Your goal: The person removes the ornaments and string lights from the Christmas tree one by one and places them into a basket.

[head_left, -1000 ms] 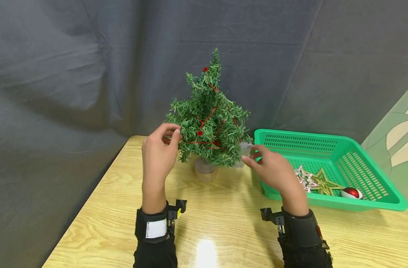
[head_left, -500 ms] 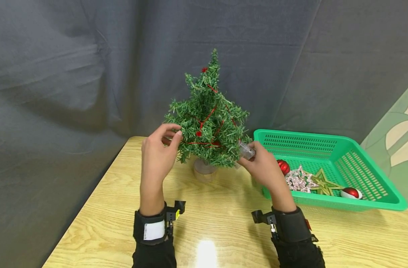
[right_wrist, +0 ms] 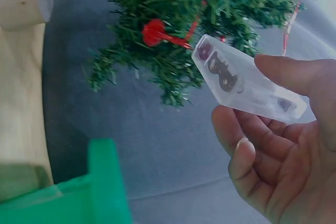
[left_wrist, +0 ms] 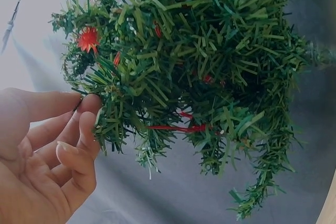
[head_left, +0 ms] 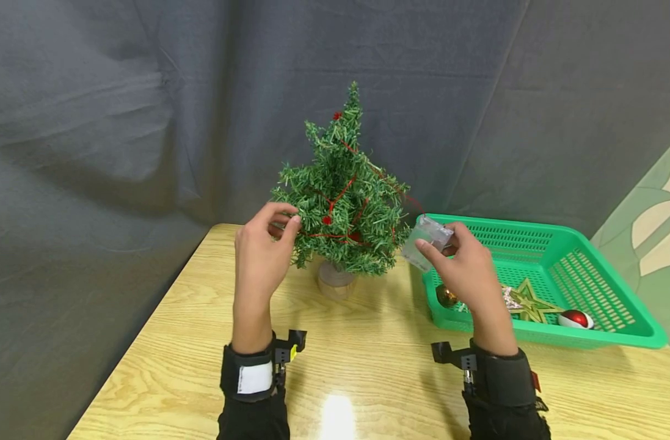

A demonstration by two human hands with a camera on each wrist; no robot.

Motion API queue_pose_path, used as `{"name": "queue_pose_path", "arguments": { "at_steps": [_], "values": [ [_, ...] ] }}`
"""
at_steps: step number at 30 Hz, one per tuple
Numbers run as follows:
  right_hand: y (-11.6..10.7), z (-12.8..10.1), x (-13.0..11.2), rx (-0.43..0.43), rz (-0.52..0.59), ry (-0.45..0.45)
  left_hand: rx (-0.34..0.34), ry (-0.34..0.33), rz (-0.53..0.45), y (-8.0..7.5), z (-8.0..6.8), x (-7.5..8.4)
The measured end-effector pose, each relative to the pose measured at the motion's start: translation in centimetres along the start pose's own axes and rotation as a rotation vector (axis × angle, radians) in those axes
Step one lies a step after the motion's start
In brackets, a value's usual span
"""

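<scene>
A small artificial Christmas tree (head_left: 340,201) with red wire strung over its branches stands upright on a round wooden base (head_left: 336,280). At its left side my left hand (head_left: 263,253) pinches a branch tip (left_wrist: 107,111) between thumb and forefinger. My right hand (head_left: 466,269), right of the tree, grips a clear plastic battery box (head_left: 427,241) between thumb and fingers. Metal contacts show inside the box in the right wrist view. From the box a thin red wire (head_left: 414,200) runs up to the tree. A red tuft (left_wrist: 88,39) sits among the branches.
A green basket (head_left: 615,269) stands at the right, just behind my right hand. Inside lie a gold star (head_left: 527,300), a red and white ball (head_left: 576,318), a gold bauble (head_left: 446,296) and a silvery star. Grey cloth (head_left: 148,110) hangs behind the wooden table (head_left: 367,366).
My right hand took hold of the clear battery box beside the tree, then drew it rightward to the basket's near left corner, stretching the red wire out. My left hand has stayed almost still.
</scene>
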State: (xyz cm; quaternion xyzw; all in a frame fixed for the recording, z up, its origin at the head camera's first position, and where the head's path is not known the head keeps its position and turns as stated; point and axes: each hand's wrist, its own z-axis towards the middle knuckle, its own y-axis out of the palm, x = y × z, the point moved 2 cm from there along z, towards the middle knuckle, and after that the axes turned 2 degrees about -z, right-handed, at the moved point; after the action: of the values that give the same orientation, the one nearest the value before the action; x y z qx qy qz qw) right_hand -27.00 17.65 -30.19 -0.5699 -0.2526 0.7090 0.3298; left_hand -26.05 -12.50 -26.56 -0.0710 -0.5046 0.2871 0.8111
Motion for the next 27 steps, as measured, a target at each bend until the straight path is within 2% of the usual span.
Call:
{"name": "queue_pose_path", "arguments": {
  "at_steps": [5, 9, 14, 18, 23, 27],
  "values": [
    [-1.0, -0.5, -0.3, 0.094, 0.032, 0.004, 0.007, 0.029, -0.009, 0.1, -0.1, 0.3],
    [-1.5, -0.8, -0.8, 0.203, 0.066, 0.001, 0.013, 0.056, -0.006, 0.2, -0.1, 0.4],
    [-2.1, -1.1, -1.4, 0.342, 0.186, -0.016, 0.007, 0.070, -0.004, 0.3, -0.3, 0.8],
    [-2.5, -1.5, -1.8, 0.440, 0.279, -0.069, -0.010, 0.068, -0.012, 0.4, -0.4, 1.3],
    [-3.1, -2.3, -2.5, 0.483, 0.364, -0.151, -0.043, 0.034, -0.023, 0.4, -0.6, 1.6],
    [-3.5, -3.1, -3.4, 0.483, 0.398, -0.197, 0.010, 0.009, -0.043, 0.1, -1.0, 2.1]
  ]
}}
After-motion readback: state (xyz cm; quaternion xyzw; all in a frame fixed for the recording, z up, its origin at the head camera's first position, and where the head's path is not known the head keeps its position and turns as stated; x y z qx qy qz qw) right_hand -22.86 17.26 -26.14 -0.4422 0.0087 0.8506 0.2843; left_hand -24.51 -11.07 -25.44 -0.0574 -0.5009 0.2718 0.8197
